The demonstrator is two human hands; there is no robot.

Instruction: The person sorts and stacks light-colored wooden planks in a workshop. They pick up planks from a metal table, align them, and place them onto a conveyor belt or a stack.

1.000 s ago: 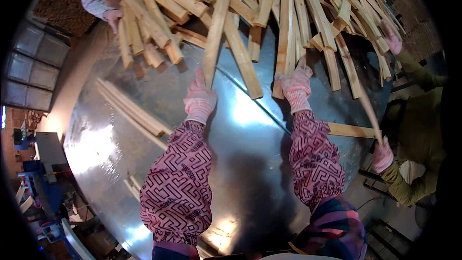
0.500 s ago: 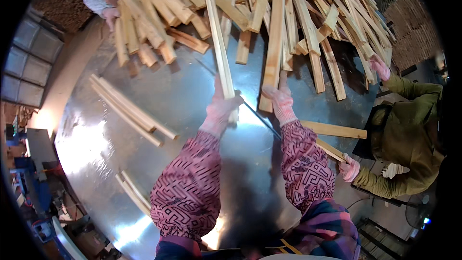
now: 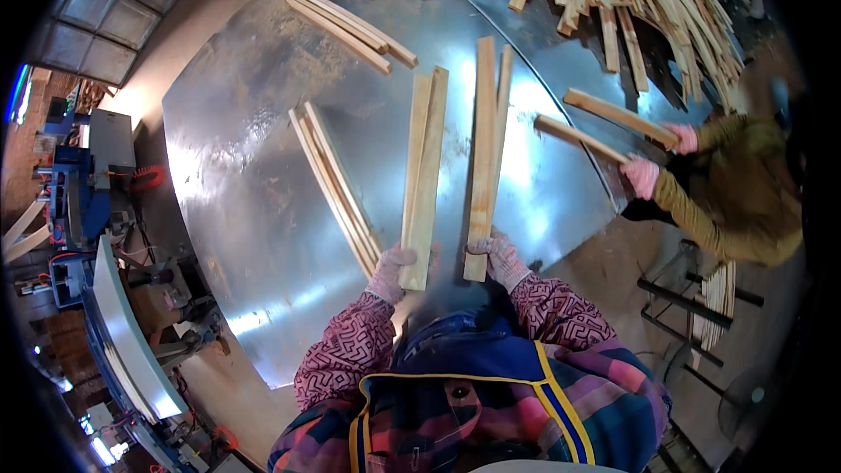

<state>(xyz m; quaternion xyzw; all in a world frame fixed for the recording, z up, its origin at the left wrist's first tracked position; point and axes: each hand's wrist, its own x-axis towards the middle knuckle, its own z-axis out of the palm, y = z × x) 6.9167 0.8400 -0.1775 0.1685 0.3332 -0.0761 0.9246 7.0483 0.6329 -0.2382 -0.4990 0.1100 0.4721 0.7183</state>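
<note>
My left hand, gloved fingers curled, grips the near end of a pair of slats; my right hand closes likewise on a second pair of slats. Both pairs lie lengthwise on the sheet-metal table. I judge keeping each pair's ends flush matters most. Left stands a blue machine; right, a co-worker's gloved hand holds another slat.
</note>
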